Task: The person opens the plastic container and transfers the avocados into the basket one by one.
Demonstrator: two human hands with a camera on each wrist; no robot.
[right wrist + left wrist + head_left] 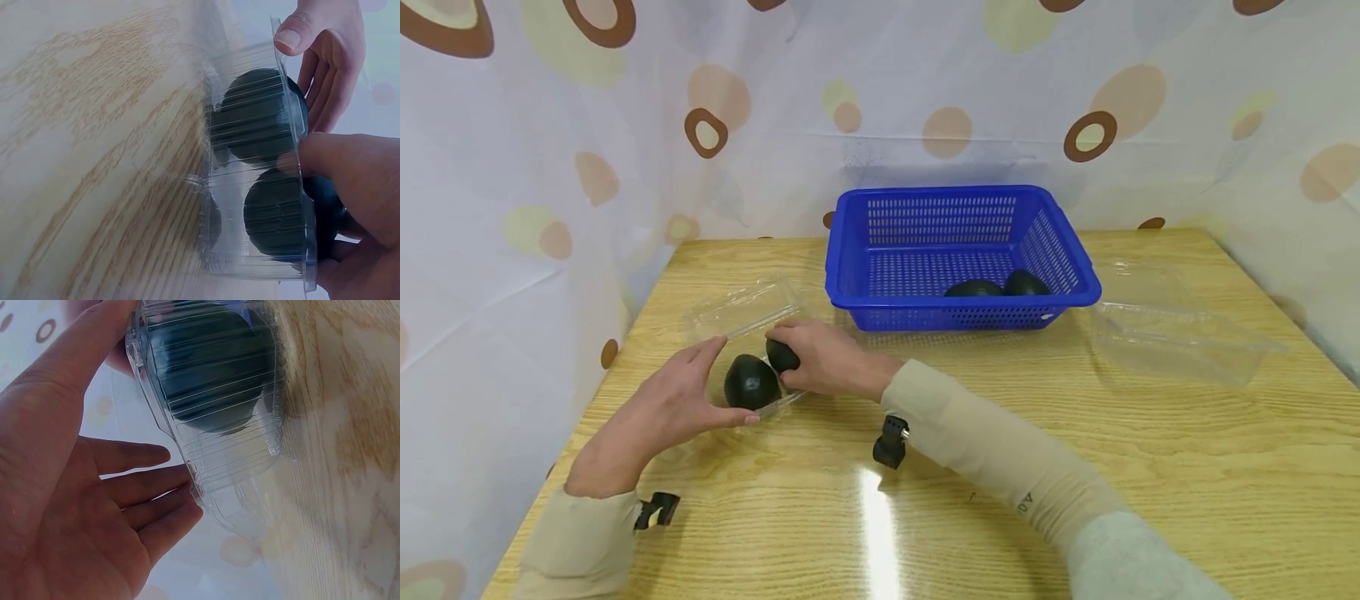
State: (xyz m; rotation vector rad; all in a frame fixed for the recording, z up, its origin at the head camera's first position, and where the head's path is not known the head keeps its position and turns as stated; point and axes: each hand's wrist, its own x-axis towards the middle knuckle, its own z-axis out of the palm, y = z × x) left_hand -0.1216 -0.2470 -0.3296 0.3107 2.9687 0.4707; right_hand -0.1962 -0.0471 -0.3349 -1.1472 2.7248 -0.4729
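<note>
A clear plastic clamshell container [747,310] lies unfolded on the left of the table. One dark green avocado [751,385] sits in its near half. My left hand [662,410] holds that half at the left, with thumb and fingers spread across it; the left wrist view shows fingertips touching the rim. My right hand [829,358] grips a second dark avocado [781,357] beside the first. Through the ribbed wall [231,265], the right wrist view shows both avocados side by side, the gripped one inside the container.
A blue plastic basket [850,250] stands at the back middle; two dark avocados [1026,283] lie in its front right corner. Another clear clamshell container [1180,342] rests open on the right of the wooden table [970,533]. A patterned curtain [895,83] hangs behind.
</note>
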